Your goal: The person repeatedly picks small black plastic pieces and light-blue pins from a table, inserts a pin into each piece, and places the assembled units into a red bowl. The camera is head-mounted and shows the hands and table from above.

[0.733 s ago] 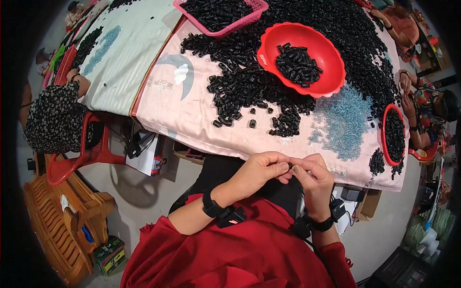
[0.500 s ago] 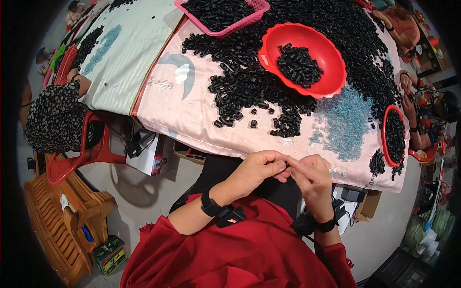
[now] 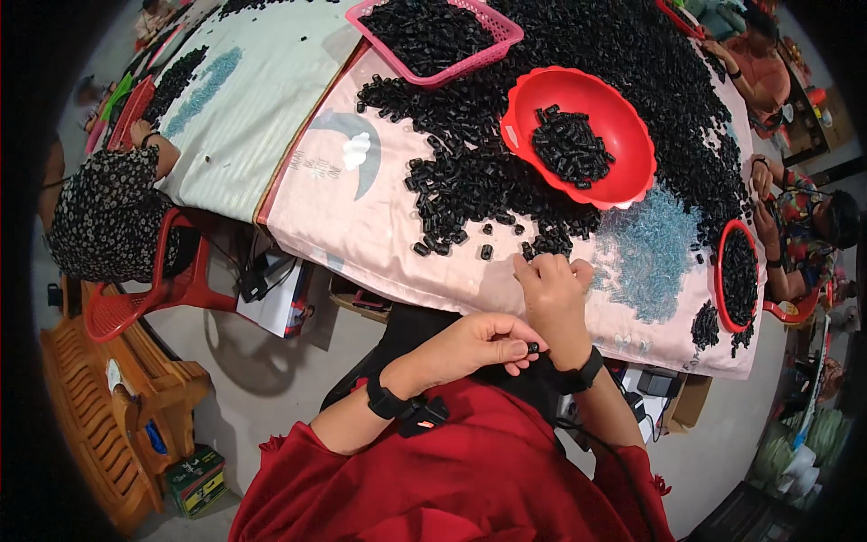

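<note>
My left hand [image 3: 470,352] is over my lap, closed, with a small black cylindrical plastic piece [image 3: 533,347] pinched between thumb and fingers. Beyond it, my right hand [image 3: 554,294] reaches over the near edge of the table, back of the hand up. Its fingers are bent and spread apart beside the nearest part of a heap of black plastic pieces [image 3: 461,185]; the undersides of the fingertips are hidden. To its right lies a patch of small clear bluish pieces [image 3: 652,257].
Farther back stand a red scalloped bowl [image 3: 623,108] and a pink basket [image 3: 511,41], both with black pieces. A red oval basket [image 3: 722,289] sits at the right edge. Other people work on both sides. A red chair [image 3: 153,298] and a wooden bench [image 3: 99,397] are left.
My hands have parted. The right one has moved forward to the table by the black heap, while the left stays over my lap, slightly lower, its black piece now in plain sight.
</note>
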`<state>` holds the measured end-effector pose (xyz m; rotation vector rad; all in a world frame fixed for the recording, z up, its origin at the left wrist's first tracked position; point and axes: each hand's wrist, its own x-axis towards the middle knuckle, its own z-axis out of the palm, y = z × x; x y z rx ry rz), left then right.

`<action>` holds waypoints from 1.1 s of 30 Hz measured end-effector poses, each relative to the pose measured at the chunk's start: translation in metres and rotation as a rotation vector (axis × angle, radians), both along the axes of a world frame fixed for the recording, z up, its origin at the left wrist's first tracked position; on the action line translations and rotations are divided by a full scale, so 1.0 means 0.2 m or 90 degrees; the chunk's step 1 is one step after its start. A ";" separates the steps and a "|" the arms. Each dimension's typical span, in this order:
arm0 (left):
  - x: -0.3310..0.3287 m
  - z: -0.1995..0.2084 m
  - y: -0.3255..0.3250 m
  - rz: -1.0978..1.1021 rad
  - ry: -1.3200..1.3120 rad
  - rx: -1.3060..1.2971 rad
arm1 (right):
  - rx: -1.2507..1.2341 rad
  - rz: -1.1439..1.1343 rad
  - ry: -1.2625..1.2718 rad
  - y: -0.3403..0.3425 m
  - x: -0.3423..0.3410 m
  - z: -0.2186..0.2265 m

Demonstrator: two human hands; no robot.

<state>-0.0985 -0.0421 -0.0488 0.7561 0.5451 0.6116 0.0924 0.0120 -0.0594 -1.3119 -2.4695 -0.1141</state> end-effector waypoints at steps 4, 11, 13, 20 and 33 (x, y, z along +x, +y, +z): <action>0.01 -0.02 0.00 0.017 -0.013 0.007 | -0.004 0.008 0.023 0.00 -0.01 0.00; 0.01 -0.03 0.00 0.060 -0.024 -0.014 | -0.064 -0.102 0.308 -0.02 0.10 0.12; 0.02 -0.01 0.00 0.073 -0.032 -0.025 | -0.111 -0.156 0.368 -0.06 0.11 0.21; 0.08 0.00 0.01 0.105 -0.037 -0.016 | -0.242 -0.103 0.415 -0.24 0.17 0.38; 0.10 0.01 0.00 0.128 0.066 0.040 | -0.070 -0.074 0.280 -0.31 0.13 0.31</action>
